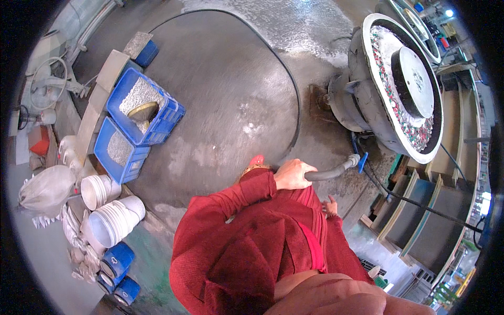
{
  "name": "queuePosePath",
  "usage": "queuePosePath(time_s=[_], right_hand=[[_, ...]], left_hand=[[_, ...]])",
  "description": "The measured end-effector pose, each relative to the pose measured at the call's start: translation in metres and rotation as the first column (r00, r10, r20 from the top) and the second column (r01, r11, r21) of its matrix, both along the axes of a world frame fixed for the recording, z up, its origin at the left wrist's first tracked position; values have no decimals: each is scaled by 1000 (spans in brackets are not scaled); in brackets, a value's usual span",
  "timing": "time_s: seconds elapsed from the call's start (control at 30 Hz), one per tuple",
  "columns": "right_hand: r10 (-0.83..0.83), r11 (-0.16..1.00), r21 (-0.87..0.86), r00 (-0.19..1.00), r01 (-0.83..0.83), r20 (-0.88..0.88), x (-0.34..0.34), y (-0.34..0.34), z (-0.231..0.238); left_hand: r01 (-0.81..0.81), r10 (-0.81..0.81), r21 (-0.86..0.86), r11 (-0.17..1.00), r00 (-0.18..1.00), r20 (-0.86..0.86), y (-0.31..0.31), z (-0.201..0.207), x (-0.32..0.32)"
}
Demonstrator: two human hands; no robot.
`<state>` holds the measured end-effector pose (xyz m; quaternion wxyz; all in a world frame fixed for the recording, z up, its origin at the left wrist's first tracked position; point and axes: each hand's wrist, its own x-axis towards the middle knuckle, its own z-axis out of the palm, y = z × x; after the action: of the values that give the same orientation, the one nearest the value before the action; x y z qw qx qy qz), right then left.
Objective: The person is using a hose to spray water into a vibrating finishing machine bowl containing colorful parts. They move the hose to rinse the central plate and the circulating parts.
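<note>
My left hand [292, 175] is closed around a thick grey hose [332, 172] in front of my body. The hose's far end has a ribbed fitting and a blue lever valve [362, 163], pointing right toward the base of a big round tub. My right hand [331, 206] hangs by my right side, partly hidden by my red clothing, its visible fingers apart and holding nothing. The round tub [371, 23], with a raised hub in its middle, holds many small red, green and white pieces with white foam.
Blue crates [170, 118] of pale pellets stand at the left, one with a round bowl-like sieve on top. White buckets [118, 223] and blue drums [118, 260] lie nearby. A dark hose [291, 73] curves over the wet floor. Wooden-framed troughs [436, 210] line the right.
</note>
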<state>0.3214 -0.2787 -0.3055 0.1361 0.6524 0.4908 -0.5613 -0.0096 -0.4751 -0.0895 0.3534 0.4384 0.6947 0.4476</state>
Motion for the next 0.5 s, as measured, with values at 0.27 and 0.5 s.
queuePosePath(time_s=[0.27, 0.5], right_hand=[[-396, 918, -76, 912, 389, -112, 27, -34, 1], [-183, 974, 126, 981, 191, -72, 25, -33, -17]], left_hand=[[51, -54, 42, 998, 996, 73, 10, -3, -17], [22, -29, 44, 999, 987, 161, 9, -14, -29]])
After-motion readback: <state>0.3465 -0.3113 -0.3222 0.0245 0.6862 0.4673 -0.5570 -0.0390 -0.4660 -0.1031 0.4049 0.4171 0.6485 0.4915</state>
